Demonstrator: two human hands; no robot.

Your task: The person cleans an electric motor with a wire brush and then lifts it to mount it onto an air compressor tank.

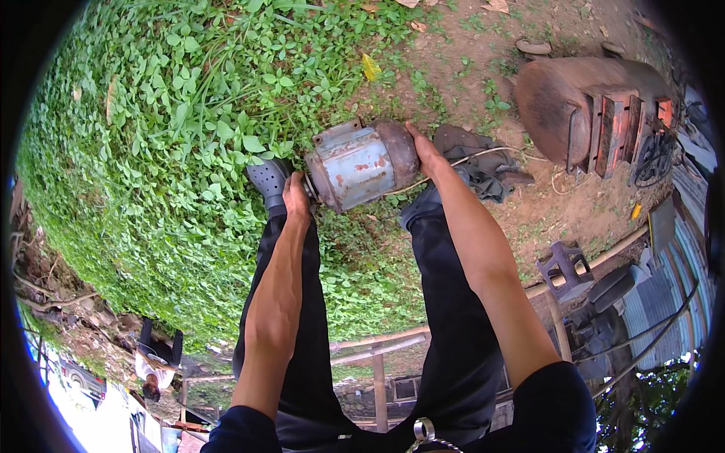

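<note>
An electric motor point(359, 166) with a worn blue-grey casing and brown rust lies on its side in front of me, between my feet. My left hand point(296, 198) closes round the shaft end at its left. Against the rusty right end cover point(398, 151), my right hand point(427, 153) grips with fingers wrapped over the far edge. The fingertips of both hands are partly hidden. A dark clog point(266, 180) on my left foot is close beside my left hand. Just right of my right hand lies a crumpled dark cloth point(487, 177).
A large rusty cylindrical machine point(555, 113) with orange slats stands at the far right. A thin cord point(483, 153) runs over the dirt near the cloth. Leafy green plants point(166, 151) cover the left side. Behind me are a bamboo rail point(380, 381) and another person point(153, 370).
</note>
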